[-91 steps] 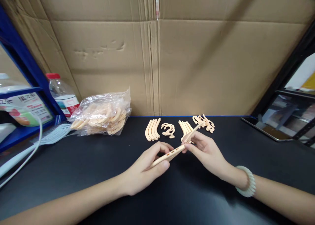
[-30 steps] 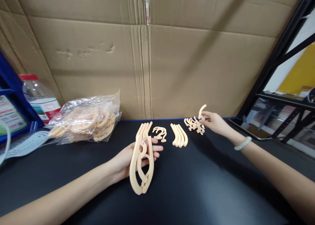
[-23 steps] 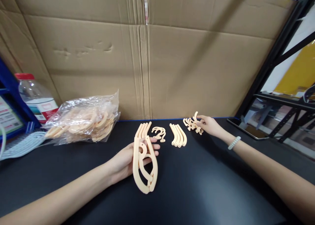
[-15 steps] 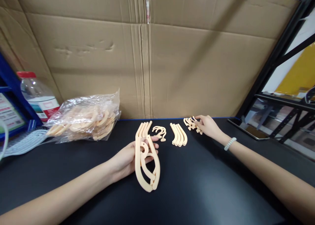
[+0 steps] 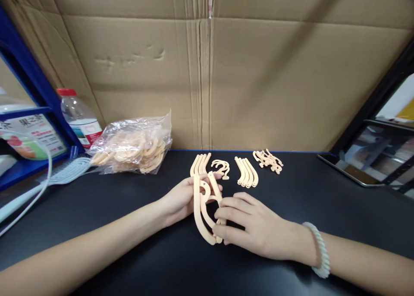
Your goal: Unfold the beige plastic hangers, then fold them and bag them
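Beige hanger (image 5: 197, 205), lengthwise toward me: left hand (image 5: 179, 201) grips far half; right hand (image 5: 258, 227) curls over near end, pinch unclear.

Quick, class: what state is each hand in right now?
Left hand: closed, holding the folded beige hanger near its upper end.
Right hand: touching the hanger's lower right side; whether its grip is closed cannot be told.
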Available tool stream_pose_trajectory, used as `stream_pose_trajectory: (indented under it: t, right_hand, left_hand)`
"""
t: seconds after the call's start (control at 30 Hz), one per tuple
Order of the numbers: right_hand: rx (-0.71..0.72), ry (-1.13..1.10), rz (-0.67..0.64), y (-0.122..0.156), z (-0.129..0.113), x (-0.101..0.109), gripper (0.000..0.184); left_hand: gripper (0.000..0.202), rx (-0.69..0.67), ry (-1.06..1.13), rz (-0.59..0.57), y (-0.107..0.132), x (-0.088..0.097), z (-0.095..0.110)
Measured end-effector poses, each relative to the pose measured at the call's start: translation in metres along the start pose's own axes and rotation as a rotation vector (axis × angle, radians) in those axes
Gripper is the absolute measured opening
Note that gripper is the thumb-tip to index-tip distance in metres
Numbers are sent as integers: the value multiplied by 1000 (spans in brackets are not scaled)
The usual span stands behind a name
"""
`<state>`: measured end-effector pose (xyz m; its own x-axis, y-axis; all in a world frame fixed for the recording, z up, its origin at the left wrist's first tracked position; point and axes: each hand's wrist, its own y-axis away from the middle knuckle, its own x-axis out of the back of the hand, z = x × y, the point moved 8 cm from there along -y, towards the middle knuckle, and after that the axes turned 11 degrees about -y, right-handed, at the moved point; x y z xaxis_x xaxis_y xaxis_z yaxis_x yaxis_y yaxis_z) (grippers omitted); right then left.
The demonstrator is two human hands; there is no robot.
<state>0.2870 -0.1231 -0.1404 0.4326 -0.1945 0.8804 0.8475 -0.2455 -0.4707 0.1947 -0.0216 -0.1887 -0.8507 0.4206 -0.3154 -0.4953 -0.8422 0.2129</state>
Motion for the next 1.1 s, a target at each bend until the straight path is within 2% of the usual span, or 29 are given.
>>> stream_pose_trajectory:
  t: [0.1,0.2,0.27,0.43,0.6,0.77,0.97,1.1]
  right_hand:
    - [-33,23,24,4,6,-3,12]
    - [-60,40,31,7,11,-4,14]
    - [-79,51,39,8,13,-4,15]
    - [-79,100,81,11,14,-2,14]
    - [-46,194,156,14,13,5,15]
    - [-76,195,169,13,15,10,14]
    - [-95,269,123,12,17,5,13]
    - [-178,255,64,13,25,0,18]
  left_hand:
    - [21,-18,36,-21,0,-2,1]
    - [38,-56,35,-68,1,-6,2]
    - [41,-89,-68,-96,4,-10,2]
    - [31,-187,-411,-85,12,-15,-1]
    - [35,-188,-370,-82,14,-13,-5]
    - [35,-202,-373,-74,13,-11,-5]
    - [35,-269,-408,-37,11,-9,-2]
    - [35,-309,-470,-7,15,-8,-1]
